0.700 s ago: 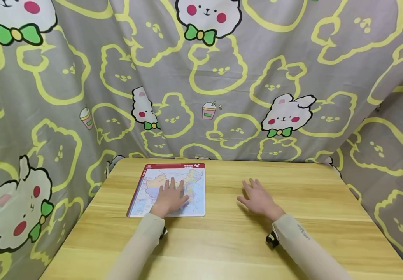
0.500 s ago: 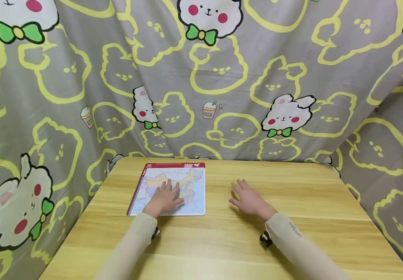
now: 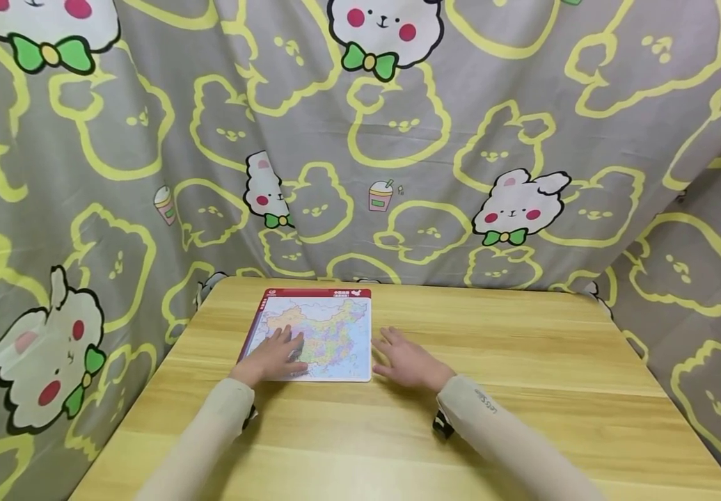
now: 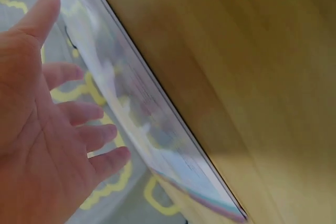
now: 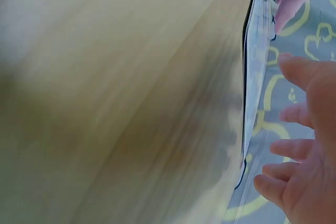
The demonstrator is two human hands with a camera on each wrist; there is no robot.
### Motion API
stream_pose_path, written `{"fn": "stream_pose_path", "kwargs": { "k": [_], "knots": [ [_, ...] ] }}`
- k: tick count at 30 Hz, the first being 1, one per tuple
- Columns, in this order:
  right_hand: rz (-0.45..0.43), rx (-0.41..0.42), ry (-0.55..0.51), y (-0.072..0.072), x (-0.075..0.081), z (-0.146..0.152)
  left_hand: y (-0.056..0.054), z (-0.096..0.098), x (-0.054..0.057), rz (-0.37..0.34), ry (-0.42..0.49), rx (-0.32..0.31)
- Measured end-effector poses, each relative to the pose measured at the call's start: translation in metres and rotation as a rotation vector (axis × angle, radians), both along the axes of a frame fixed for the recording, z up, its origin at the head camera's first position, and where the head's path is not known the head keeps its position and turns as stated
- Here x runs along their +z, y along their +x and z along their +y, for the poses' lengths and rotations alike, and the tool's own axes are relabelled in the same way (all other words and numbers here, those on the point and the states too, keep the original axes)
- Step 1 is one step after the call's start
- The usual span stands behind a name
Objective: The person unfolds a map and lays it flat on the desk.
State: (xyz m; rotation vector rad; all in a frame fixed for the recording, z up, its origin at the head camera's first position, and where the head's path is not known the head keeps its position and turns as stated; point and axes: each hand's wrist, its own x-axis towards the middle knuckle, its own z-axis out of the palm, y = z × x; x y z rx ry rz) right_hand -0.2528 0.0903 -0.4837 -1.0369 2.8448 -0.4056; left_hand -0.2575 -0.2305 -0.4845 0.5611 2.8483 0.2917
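A flat map board (image 3: 335, 341) with a red top strip lies on the left part of the wooden table. Over its left half is my left hand (image 3: 271, 356), fingers spread and relaxed, gripping nothing. The left wrist view shows that palm (image 4: 42, 129) raised above the glossy board (image 4: 142, 98). At the board's right edge, in the head view, is my right hand (image 3: 407, 358), its fingers loosely extended toward the edge. From the right wrist, the right hand (image 5: 310, 145) appears above the table beside the thin board (image 5: 253, 61), holding nothing.
The wooden table (image 3: 523, 348) stretches to the right of and in front of the board. Behind and on both sides hangs a grey curtain (image 3: 423, 153) with yellow outlines and cartoon animals. Dark straps (image 3: 442, 423) show at the wrists.
My right hand has moved left, from over the bare wood to the board's right edge. My left hand has shifted left across the map. The head view has turned slightly left.
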Motion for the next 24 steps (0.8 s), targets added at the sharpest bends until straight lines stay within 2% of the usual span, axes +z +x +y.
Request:
{"fn": "stream_pose_path", "kwargs": {
  "k": [8, 15, 24],
  "knots": [
    [-0.006, 0.072, 0.042, -0.001, -0.002, -0.024, 0.008, -0.025, 0.002, 0.000, 0.003, 0.006],
    [0.015, 0.132, 0.089, -0.007, -0.009, -0.038, 0.008, -0.047, -0.006, -0.013, 0.012, 0.001],
    [0.007, 0.149, 0.158, -0.009, -0.008, -0.050, 0.010, -0.058, -0.007, -0.049, 0.041, 0.018]
  ]
}}
